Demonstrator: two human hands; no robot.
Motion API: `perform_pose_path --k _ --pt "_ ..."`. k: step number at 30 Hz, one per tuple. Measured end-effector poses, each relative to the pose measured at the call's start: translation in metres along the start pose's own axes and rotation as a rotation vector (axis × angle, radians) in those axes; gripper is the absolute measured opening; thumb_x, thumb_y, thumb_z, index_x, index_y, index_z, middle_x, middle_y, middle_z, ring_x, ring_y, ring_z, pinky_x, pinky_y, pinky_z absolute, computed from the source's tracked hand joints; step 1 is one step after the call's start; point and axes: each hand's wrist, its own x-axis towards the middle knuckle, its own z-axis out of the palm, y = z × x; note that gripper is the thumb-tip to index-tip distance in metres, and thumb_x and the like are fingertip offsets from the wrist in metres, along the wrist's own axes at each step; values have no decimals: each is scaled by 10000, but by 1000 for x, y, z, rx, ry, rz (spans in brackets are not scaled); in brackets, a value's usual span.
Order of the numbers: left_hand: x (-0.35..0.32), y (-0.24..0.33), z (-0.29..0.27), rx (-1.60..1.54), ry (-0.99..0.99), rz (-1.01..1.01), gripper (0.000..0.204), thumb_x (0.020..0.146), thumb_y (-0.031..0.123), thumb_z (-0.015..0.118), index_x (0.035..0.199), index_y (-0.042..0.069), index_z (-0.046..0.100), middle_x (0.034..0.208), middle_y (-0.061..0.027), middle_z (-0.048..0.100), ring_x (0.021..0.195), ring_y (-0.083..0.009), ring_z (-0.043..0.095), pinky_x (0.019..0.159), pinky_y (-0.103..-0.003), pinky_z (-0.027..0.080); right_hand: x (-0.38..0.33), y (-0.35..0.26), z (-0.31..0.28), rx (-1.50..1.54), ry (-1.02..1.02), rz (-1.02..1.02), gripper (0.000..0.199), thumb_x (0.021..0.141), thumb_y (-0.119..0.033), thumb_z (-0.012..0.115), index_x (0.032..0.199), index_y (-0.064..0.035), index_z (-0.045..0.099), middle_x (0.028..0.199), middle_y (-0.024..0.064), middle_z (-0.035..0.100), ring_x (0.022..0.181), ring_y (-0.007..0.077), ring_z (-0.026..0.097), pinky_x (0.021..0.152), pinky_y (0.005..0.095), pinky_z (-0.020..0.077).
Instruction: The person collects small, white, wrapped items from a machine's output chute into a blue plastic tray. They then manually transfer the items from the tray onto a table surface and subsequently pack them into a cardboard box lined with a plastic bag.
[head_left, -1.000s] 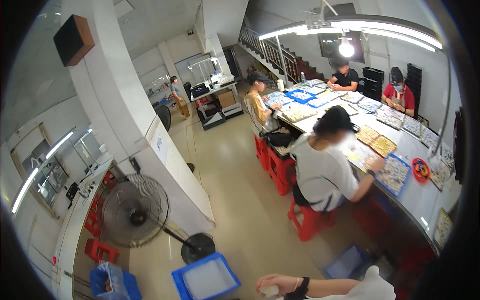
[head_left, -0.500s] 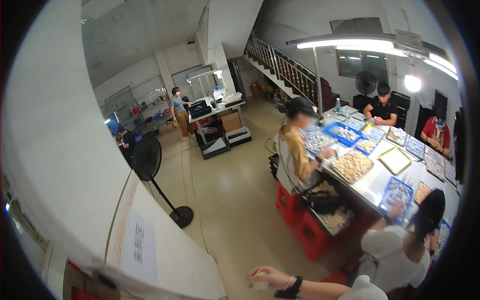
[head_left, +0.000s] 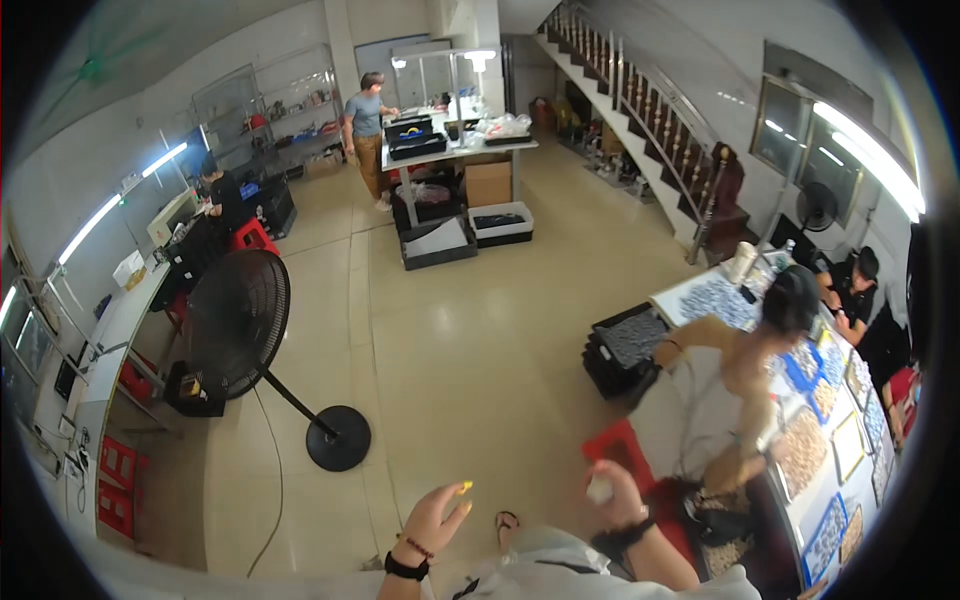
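Note:
My left hand (head_left: 432, 522) is raised at the bottom centre, its thumb and forefinger apart with nothing visible between them. Yellow patches, perhaps finger covers, show on its fingertips. A beaded bracelet (head_left: 418, 547) and a black band (head_left: 407, 566) circle that wrist. To the right, my right hand (head_left: 622, 492) curls its fingers around a small whitish object (head_left: 600, 488), too blurred to name. Its wrist also carries a black band (head_left: 622, 537). Neither hand touches the worktable (head_left: 693, 288).
A black pedestal fan (head_left: 240, 325) stands at left, its cable across the floor. Close on my right, a co-worker (head_left: 700, 400) sits by the table of trays, near a red stool (head_left: 617, 450) and stacked black trays (head_left: 625, 340). Ahead is a workbench (head_left: 470, 155) with bins beneath.
The view has swung right past the white wall, which is out of sight. My left hand has come into view. My right hand still holds the whitish object, now raised with fingers upward.

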Motion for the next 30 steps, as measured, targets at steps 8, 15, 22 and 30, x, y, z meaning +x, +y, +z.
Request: perform_pose_path --k 8,15,22,30 --pt "189 -212 -147 -124 -226 -564 450 819 341 565 1117 6 518 997 -168 614 936 -260 604 784 -326 468 366 35 340 -387 -674 222 118 808 -89 578 908 -27 573 830 45 575 690 130 585 623 277 491" --pt "537 -354 -262 -13 9 -411 338 848 185 541 1115 -19 504 989 -166 603 900 -188 585 789 -300 448 644 76 437 -533 -371 191 190 808 -147 616 945 -23 572 822 53 587 691 136 590 632 275 492" --pt "829 -410 -347 77 -163 245 552 746 238 651 1200 17 429 1226 -194 441 1163 -351 405 941 -399 354 885 44 502 -119 20 308 234 882 -217 471 1014 -38 542 902 74 589 796 190 594 685 317 501" --pt "983 -588 -473 301 319 -193 638 721 274 674 1231 26 381 1239 -227 399 1124 -412 396 963 -464 326 1162 101 755 -382 -568 778 308 854 -244 532 1091 -50 501 1011 26 567 938 125 549 789 303 459"
